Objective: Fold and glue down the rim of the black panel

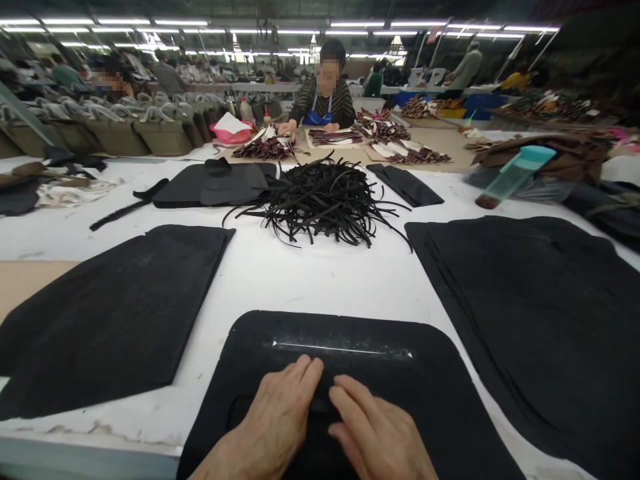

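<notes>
A black fabric panel [350, 340] with rounded corners and a thin slit with white marks lies right in front of me on the white table [310, 280]. My left hand [277, 420] and my right hand [375, 430] rest flat on its near part, side by side, fingers stretched out and pressing the cloth. Neither hand holds anything. A smaller black piece seems to lie under my fingers; its outline is hard to make out.
Stacks of black panels lie at left [110, 313] and right [540, 313]. A heap of black strips [320, 200] sits mid-table, with folded black pieces [210, 183] behind. A teal-capped bottle [515, 175] lies at right. A person in a blue apron [323, 100] works opposite.
</notes>
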Motion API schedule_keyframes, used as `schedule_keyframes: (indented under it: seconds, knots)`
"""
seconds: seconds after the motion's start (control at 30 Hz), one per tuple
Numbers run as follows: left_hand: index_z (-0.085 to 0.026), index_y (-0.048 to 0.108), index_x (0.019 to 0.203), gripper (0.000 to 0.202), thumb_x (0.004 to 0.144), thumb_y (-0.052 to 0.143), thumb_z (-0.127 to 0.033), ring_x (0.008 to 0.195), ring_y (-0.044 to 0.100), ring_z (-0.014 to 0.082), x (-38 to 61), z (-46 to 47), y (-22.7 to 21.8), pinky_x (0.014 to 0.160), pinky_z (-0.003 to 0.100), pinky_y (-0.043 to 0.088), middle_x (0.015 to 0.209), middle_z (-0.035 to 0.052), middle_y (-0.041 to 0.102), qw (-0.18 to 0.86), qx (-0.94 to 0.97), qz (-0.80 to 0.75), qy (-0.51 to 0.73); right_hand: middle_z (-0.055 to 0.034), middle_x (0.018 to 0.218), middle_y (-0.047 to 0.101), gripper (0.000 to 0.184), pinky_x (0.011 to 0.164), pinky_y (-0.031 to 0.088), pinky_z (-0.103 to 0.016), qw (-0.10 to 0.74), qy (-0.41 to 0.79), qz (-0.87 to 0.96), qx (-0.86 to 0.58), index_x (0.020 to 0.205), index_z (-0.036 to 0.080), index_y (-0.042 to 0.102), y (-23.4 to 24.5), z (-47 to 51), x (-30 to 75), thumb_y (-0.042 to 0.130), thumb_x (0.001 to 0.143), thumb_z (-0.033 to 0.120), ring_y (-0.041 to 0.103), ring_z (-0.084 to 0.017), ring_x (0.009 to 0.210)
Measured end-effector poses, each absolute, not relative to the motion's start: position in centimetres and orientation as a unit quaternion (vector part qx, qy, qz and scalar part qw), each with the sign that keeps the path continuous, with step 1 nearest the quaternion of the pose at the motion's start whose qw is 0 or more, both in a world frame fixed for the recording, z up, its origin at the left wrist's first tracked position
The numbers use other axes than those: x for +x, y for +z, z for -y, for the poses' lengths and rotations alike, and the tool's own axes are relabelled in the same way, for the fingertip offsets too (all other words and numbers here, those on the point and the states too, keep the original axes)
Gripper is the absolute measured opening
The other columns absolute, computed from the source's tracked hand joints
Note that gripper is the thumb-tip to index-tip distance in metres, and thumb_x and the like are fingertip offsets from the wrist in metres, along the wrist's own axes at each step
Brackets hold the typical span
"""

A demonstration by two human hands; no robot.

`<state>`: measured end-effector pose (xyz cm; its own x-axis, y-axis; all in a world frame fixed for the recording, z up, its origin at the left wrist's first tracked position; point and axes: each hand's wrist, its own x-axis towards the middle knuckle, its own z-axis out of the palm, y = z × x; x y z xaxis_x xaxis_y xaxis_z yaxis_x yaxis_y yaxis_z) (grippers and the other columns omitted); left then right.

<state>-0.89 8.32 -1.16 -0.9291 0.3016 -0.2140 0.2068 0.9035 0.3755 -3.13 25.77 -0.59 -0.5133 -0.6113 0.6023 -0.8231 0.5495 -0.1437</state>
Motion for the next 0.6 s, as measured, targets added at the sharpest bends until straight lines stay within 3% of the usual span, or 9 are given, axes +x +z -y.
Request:
schedule_keyframes:
  seconds: [0.1, 0.17, 0.23, 0.3, 0.37, 0.47, 0.57, 0.6]
  knots:
    - [-0.020, 0.046, 0.122, 0.047, 0.079, 0.034, -0.004, 0.098, 0.060, 0.0206, -1.2, -8.5, -0.8, 0.082, 0.035, 0.050, 0.112, 0.0057, 0.061, 0.161, 0.114, -0.953, 0.228, -0.0119, 0.088, 0.070, 0.029, 0.047, 0.047, -0.023, 0.272, 0.182, 0.828, 0.455, 0.099, 0.014, 0.059, -1.2, -25.4, -3.3, 0.034, 0.088, 0.007, 0.063, -0.015, 0.052]
    - [-0.021, 0.048, 0.118, 0.042, 0.079, 0.039, -0.007, 0.093, 0.061, 0.0206, -1.4, -8.6, -0.7, 0.079, 0.035, 0.050, 0.106, 0.0037, 0.062, 0.179, 0.113, -0.948, 0.236, -0.0095, 0.086, 0.070, 0.025, 0.049, 0.047, -0.022, 0.192, 0.245, 0.846, 0.433, 0.100, 0.015, 0.060, -1.5, -25.4, -3.4, 0.041, 0.085, 0.009, 0.063, -0.015, 0.054]
    - [-0.020, 0.048, 0.116, 0.040, 0.078, 0.046, -0.011, 0.092, 0.061, 0.0233, -1.7, -8.9, -0.8, 0.076, 0.037, 0.050, 0.105, 0.0044, 0.062, 0.202, 0.122, -0.948, 0.211, -0.0044, 0.080, 0.069, 0.021, 0.049, 0.045, -0.020, 0.000, 0.361, 0.868, 0.340, 0.100, 0.018, 0.060, -1.7, -25.3, -3.4, 0.051, 0.082, 0.017, 0.061, -0.014, 0.054]
    - [-0.017, 0.046, 0.120, 0.041, 0.079, 0.048, -0.014, 0.093, 0.061, 0.0269, -2.0, -9.4, -0.9, 0.073, 0.040, 0.051, 0.107, 0.0074, 0.061, 0.222, 0.134, -0.950, 0.172, -0.0005, 0.068, 0.064, 0.014, 0.046, 0.039, -0.018, -0.237, 0.459, 0.833, 0.199, 0.088, 0.019, 0.061, -1.7, -25.0, -3.4, 0.052, 0.079, 0.024, 0.056, -0.011, 0.051]
    - [-0.014, 0.043, 0.123, 0.043, 0.080, 0.046, -0.012, 0.094, 0.061, 0.0285, -2.2, -9.9, -0.9, 0.071, 0.040, 0.051, 0.108, 0.0100, 0.061, 0.242, 0.147, -0.949, 0.140, 0.0008, 0.056, 0.056, 0.016, 0.043, 0.032, -0.019, -0.377, 0.514, 0.764, 0.100, 0.071, 0.017, 0.057, -1.8, -24.7, -3.6, 0.049, 0.078, 0.029, 0.046, -0.010, 0.045]
    - [-0.016, 0.052, 0.113, 0.033, 0.081, 0.045, -0.010, 0.087, 0.062, 0.0240, -2.4, -9.5, -0.6, 0.070, 0.032, 0.048, 0.100, 0.0070, 0.064, 0.251, 0.161, -0.939, 0.172, 0.0025, 0.050, 0.045, 0.027, 0.045, 0.027, -0.022, -0.395, 0.541, 0.738, 0.078, 0.058, 0.018, 0.047, -2.1, -25.3, -4.3, 0.047, 0.078, 0.037, 0.038, -0.009, 0.046]
    - [-0.020, 0.062, 0.086, 0.007, 0.082, 0.056, -0.022, 0.071, 0.059, 0.0153, -2.4, -7.4, 0.3, 0.064, 0.023, 0.041, 0.076, -0.0019, 0.064, 0.230, 0.100, -0.914, 0.319, 0.0028, 0.053, 0.042, 0.035, 0.048, 0.031, -0.022, -0.351, 0.511, 0.780, 0.087, 0.058, 0.020, 0.046, -2.2, -28.0, -5.6, 0.044, 0.083, 0.045, 0.039, -0.011, 0.050]
    - [-0.021, 0.062, 0.079, 0.008, 0.082, 0.057, -0.026, 0.069, 0.057, 0.0136, -2.4, -6.4, 0.6, 0.064, 0.021, 0.039, 0.071, -0.0036, 0.062, 0.220, 0.067, -0.901, 0.367, 0.0025, 0.054, 0.042, 0.037, 0.049, 0.033, -0.022, -0.340, 0.497, 0.794, 0.081, 0.059, 0.020, 0.046, -2.3, -29.4, -6.1, 0.043, 0.084, 0.048, 0.041, -0.012, 0.051]
